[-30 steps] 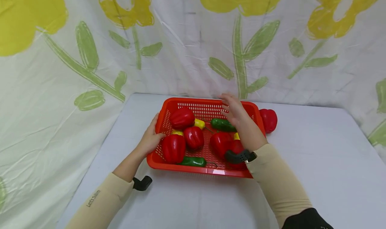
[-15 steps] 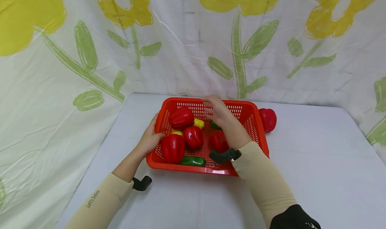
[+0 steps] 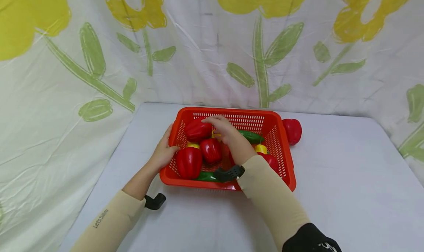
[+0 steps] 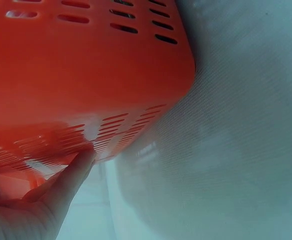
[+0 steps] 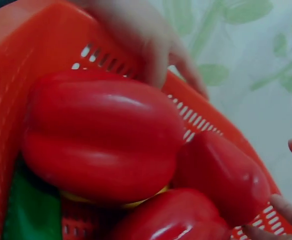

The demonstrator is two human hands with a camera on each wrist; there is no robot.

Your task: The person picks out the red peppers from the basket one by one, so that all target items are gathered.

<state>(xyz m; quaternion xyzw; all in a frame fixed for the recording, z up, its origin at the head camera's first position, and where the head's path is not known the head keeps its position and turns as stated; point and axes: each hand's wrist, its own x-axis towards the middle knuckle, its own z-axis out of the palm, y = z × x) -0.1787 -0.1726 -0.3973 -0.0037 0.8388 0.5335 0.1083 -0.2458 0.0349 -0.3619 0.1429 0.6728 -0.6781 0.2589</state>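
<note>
A red plastic basket [image 3: 228,185] holds red bell peppers and smaller green and yellow peppers. My left hand [image 3: 163,154] grips its left rim; in the left wrist view, a finger of that hand lies along the perforated wall. Over the basket reaches my right hand [image 3: 226,134], its fingers spread and slightly bent beside the back-left red bell pepper [image 3: 196,130]. The right wrist view has those fingertips [image 5: 285,210] at the edge of a red bell pepper [image 5: 221,175]; I cannot tell whether they touch. Another red bell pepper [image 3: 188,163] lies near the left hand.
One red bell pepper [image 3: 292,131] sits on the white table [image 3: 338,171], outside the basket's right side. Inside are a long green pepper [image 3: 250,136], a yellow pepper [image 3: 261,149] and another green pepper [image 3: 206,176]. A flowered cloth [image 3: 198,60] hangs behind.
My right hand has moved left and lower across the basket, from its right half to the back-left bell pepper. The left hand has stayed on the rim.
</note>
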